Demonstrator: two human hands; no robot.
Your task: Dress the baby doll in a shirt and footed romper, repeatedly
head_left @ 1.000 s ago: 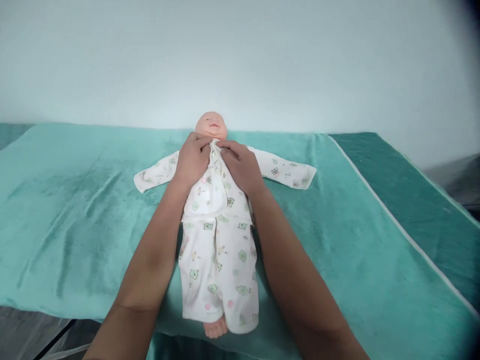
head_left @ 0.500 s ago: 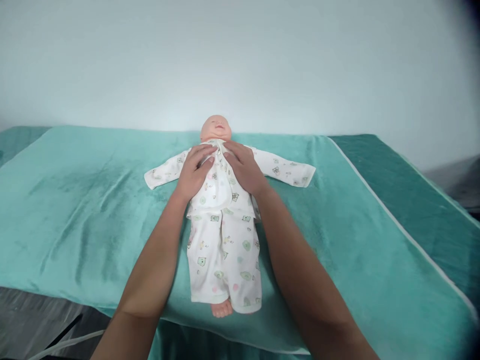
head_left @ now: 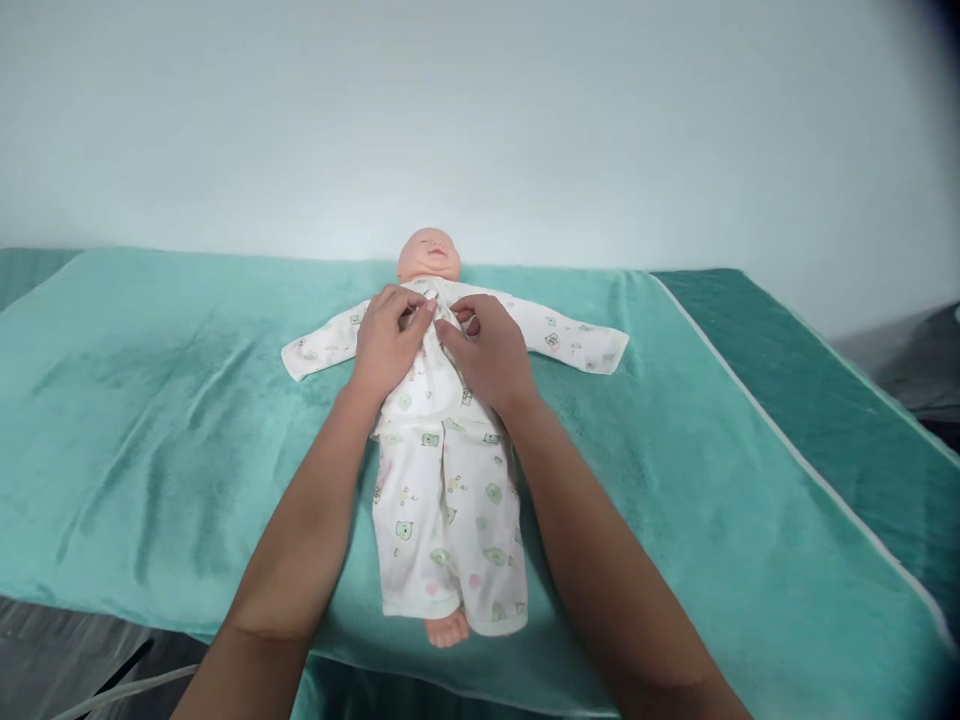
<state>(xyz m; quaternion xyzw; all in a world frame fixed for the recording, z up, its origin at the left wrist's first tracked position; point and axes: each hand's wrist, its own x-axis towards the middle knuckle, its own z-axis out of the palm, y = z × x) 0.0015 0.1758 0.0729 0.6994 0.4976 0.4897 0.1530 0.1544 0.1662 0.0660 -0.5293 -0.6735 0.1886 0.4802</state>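
Note:
A baby doll (head_left: 429, 253) lies on its back on a teal towel (head_left: 187, 400), head toward the wall, arms spread. It wears a white printed top (head_left: 570, 342) and matching trousers (head_left: 450, 520); one bare foot (head_left: 447, 629) pokes out at the near end. My left hand (head_left: 386, 340) rests on the doll's chest with fingers curled, pinching the front of the top just below the neck. My right hand (head_left: 487, 350) sits beside it, fingers bent and pinching the same front opening. The two hands almost touch at the centre of the chest.
The teal towel covers a table or bed with a darker green cover (head_left: 825, 400) showing on the right, edged by a white stripe. A plain pale wall (head_left: 480, 110) stands behind. A white cable (head_left: 112, 690) runs below the near left edge.
Both hands went from lying flat on the doll's chest to curling and pinching the front of the top near the neck. The view shifted slightly.

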